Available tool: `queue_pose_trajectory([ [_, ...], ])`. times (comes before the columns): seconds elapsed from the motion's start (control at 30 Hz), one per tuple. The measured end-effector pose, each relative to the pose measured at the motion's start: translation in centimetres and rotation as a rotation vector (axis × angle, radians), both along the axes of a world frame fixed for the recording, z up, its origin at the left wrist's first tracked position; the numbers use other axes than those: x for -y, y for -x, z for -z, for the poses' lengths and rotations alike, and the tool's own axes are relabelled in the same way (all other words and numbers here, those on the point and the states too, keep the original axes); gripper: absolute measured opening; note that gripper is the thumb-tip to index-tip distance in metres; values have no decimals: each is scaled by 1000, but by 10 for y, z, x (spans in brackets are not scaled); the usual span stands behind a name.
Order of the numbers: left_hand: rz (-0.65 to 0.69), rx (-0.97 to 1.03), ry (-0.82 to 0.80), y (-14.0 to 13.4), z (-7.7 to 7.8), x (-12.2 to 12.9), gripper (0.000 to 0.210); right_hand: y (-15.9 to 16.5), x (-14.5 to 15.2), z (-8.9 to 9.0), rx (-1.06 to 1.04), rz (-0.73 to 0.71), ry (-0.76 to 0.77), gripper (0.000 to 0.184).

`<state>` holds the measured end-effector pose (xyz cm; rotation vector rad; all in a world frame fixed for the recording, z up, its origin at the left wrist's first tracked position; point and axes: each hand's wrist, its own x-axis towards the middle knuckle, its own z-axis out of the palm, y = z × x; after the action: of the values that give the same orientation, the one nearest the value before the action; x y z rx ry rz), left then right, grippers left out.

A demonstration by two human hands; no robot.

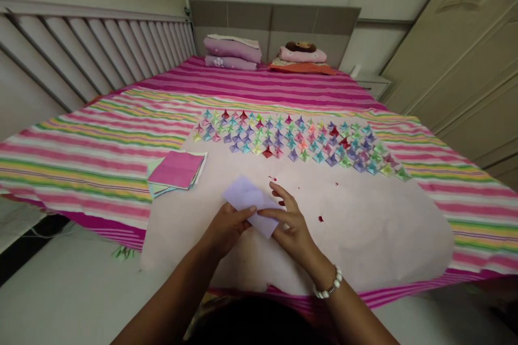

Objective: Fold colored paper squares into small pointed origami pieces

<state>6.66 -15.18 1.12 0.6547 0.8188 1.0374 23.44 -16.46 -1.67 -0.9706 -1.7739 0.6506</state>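
A sheet of lavender paper [245, 194] is held above the white sheet, tilted, with a fold line or overlapped edge across it. My left hand [229, 225] grips its lower left edge, thumb on top and fingers underneath. At its right side, my right hand [292, 223] has the thumb below and a finger across the top, while other fingers stand raised. Left of the hands lies a stack of coloured paper squares [177, 170], a pink one uppermost. Beyond the hands, rows of small folded paper pieces [279, 137] in many colours are spread out.
The large white sheet [376, 226] lies over a striped bedspread [101, 156]. Small red scraps [321, 219] are scattered on it. Folded bedding [232, 54] and a pink pillow pile [303, 55] sit by the headboard [271, 21]. Pale green scraps [122, 253] are on the floor.
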Motion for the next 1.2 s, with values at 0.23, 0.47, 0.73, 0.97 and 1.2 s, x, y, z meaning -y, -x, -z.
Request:
queue_pose_trajectory([
  [0.23,16,26,8,-1,6,-1,30,0,-2,0,-103,18,116,9],
  [0.47,57,82,37,-2,9,-1,26,5,-8,-3,-406,56,322,15],
  [0.73,46,-56,-74,-7,16,3,27,13,-5,-2,-507,75,533,20],
  [0.97,22,-243,-68,-3,13,2,19,9,-11,-1,-654,72,592,38],
  [1.2,-55,-365,-158,-2,9,-3,28,10,-11,2,-725,16,768,25],
])
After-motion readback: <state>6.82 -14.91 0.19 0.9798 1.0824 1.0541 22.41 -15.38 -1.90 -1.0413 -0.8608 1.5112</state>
